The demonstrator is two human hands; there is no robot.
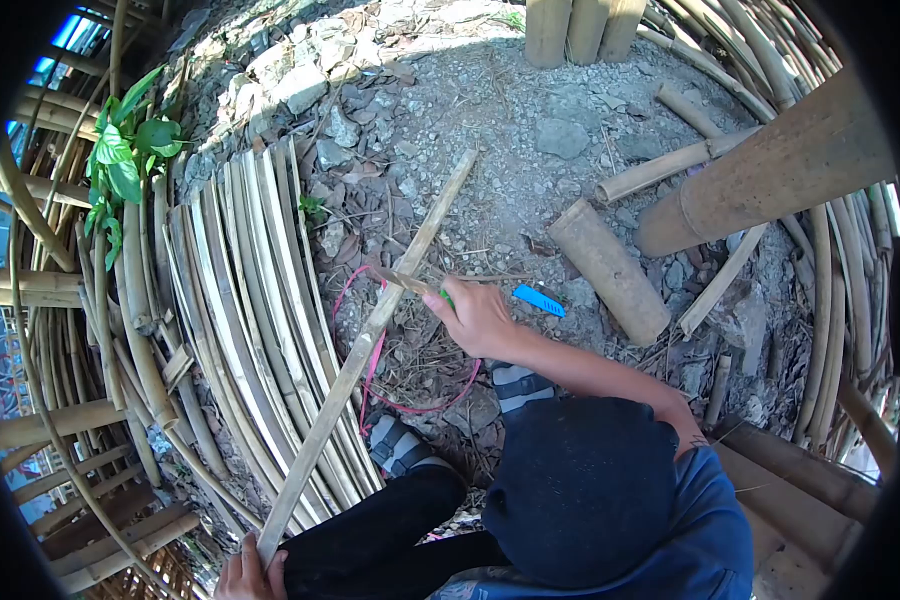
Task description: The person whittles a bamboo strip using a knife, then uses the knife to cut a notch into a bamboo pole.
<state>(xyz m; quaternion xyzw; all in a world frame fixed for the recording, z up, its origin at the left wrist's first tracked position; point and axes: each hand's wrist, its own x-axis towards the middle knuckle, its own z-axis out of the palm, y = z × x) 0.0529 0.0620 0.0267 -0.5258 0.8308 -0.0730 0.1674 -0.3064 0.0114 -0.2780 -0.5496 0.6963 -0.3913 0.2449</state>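
Observation:
A long bamboo strip (342, 390) slants up from the lower left across the ground. My left hand (250, 572) is closed around its lower end. My right hand (478, 322) grips a knife (407, 283) by its green handle, only part of which shows between the fingers. The knife's blade lies across the strip's upper half, overlapping it in this view. Pink string (375, 360) loops on the ground under and beside the strip. Close to the right hand lies a blue plastic piece (539, 300) with dark slots.
Split bamboo strips (260, 300) lie side by side at the left. A cut bamboo section (610, 270) rests on the rocky ground near a thick bamboo post (770, 165). Sandalled feet (402, 446) and a dark cap (580, 490) show below. Bamboo poles and a leafy plant (120, 150) border the left.

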